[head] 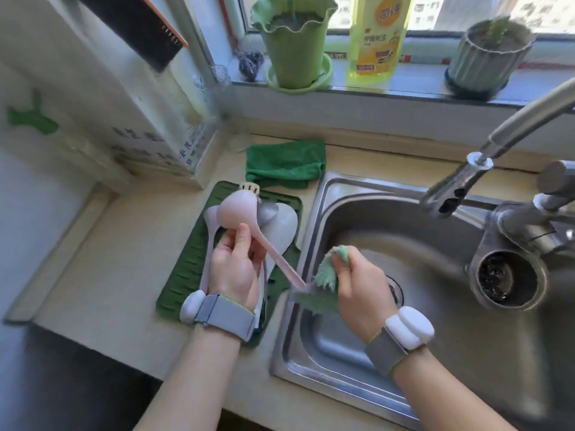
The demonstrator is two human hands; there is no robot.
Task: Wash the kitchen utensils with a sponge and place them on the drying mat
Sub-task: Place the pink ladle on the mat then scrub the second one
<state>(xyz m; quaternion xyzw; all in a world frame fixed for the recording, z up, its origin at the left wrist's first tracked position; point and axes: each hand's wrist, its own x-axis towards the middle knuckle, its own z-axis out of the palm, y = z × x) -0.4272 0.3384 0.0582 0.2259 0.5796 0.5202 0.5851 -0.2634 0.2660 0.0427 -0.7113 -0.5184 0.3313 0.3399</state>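
The right hand (357, 284) grips a green sponge (326, 275) at the sink's (342, 362) left rim, pressed on the handle end of a pink ladle (239, 209). The left hand (236, 269) grasps that ladle by the neck, its bowl raised above the mat (183, 275) on the counter (109, 259). So one ladle is mid-scrub, and by my judgement it still needs rinsing before it is laid down.

Under the hand, the mat already carries utensils: I count about four, namely a pale spoon at the left, a grey spoon, a broad grey spatula and a slotted cream piece at the far end, though they overlap and the count is unsure. No unwashed utensils show in the sink, so the task looks nearly done.

Farther off: one folded green cloth (284, 163), one tap (466, 178) with no water visible, then two plant pots (295, 51) and one yellow bottle (376, 35) on the sill.
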